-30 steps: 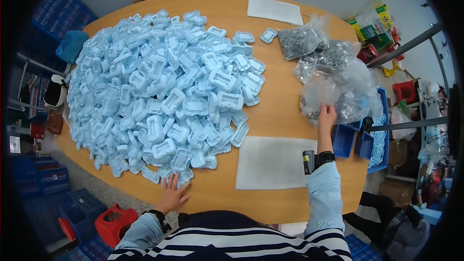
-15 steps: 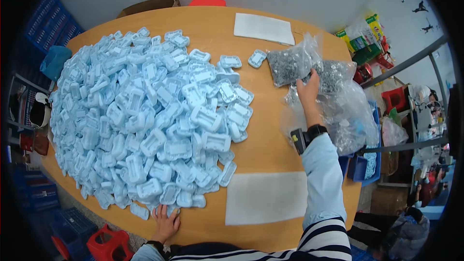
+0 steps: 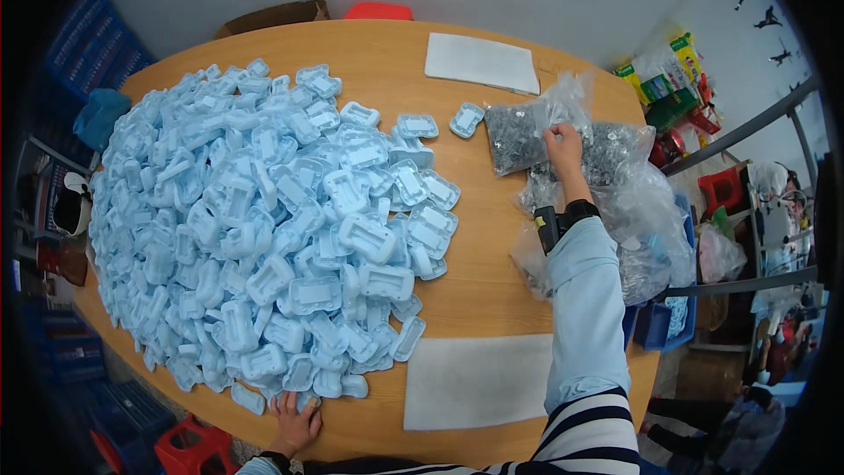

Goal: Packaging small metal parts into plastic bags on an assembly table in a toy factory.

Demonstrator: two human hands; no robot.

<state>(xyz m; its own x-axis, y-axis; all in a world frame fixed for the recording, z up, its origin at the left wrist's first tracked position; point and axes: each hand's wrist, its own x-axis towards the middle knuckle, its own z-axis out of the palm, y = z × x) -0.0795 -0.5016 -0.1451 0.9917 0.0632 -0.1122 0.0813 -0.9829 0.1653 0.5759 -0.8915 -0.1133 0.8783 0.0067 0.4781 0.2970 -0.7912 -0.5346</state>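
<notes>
A broad heap of light blue plastic casings (image 3: 264, 211) covers the left half of the wooden table. My left hand (image 3: 296, 423) rests at its near edge, fingers spread and touching a casing or the tabletop beside it. On the right, my right hand (image 3: 564, 148) pinches the clear plastic bag of small grey parts (image 3: 514, 136), its fingers curled into the film. Another clear bag with grey parts (image 3: 620, 154) lies just right of that hand. One loose casing (image 3: 467, 120) sits left of the pinched bag.
White rectangular pads lie at the table's near side (image 3: 475, 383) and far side (image 3: 482, 62). Crumpled clear plastic (image 3: 655, 242) spreads by my right forearm. A blue bin (image 3: 652, 325) stands at the right edge, and a red stool (image 3: 195, 447) below left. Another person (image 3: 743, 427) is at lower right.
My right hand has shifted slightly, its fingers going from extended over the bag to curled on its film. My left hand stays by the heap. The view has tilted a little.
</notes>
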